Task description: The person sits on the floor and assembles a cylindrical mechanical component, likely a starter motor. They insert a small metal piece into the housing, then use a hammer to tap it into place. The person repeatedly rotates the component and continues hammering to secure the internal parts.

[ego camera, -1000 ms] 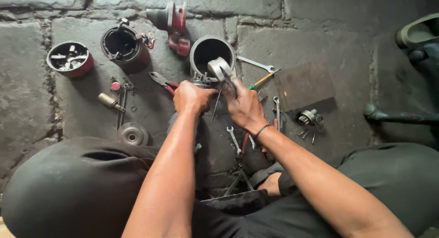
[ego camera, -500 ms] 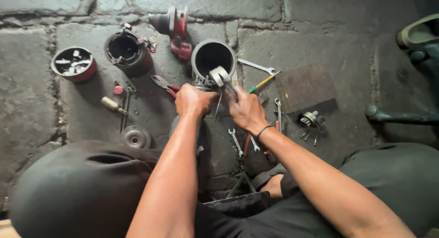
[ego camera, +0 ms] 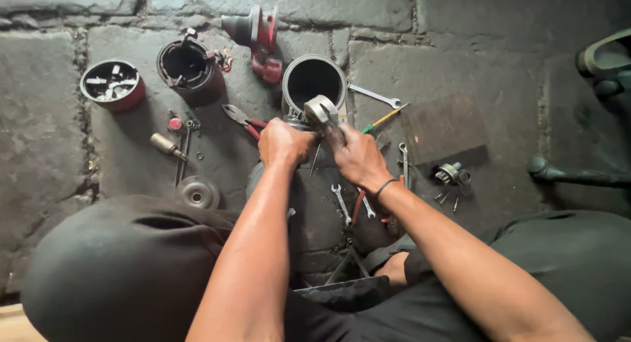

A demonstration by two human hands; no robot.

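A: In the head view, what do the two hands do?

B: The left hand (ego camera: 284, 143) is closed around a round grey metal part (ego camera: 321, 110); its fingers are curled tight over the left side of the part. The right hand (ego camera: 357, 159) is closed too and grips the same part from the right, with a dark band on its wrist. If the right hand holds also a small tool, I cannot tell, because its fingers hide this.

A: Where is this part?

B: It is held up between the two hands, just in front of an open metal cylinder (ego camera: 313, 81) that stands on the stone floor (ego camera: 46, 138).

A: What lies around?

B: Left of the left hand, red-handled pliers (ego camera: 242, 119) lie on the floor. Further left stands a dark round housing (ego camera: 188, 68), and beyond it a red cup (ego camera: 113, 85) with small pieces inside. A red and grey motor piece (ego camera: 257, 36) lies behind the cylinder. To the right there is a wrench (ego camera: 374, 95) and a screwdriver with green and yellow handle (ego camera: 382, 120). Near the person's knee a small metal disc (ego camera: 199, 192) rests on the floor. Under the right wrist, small spanners (ego camera: 342, 204) lie close together.
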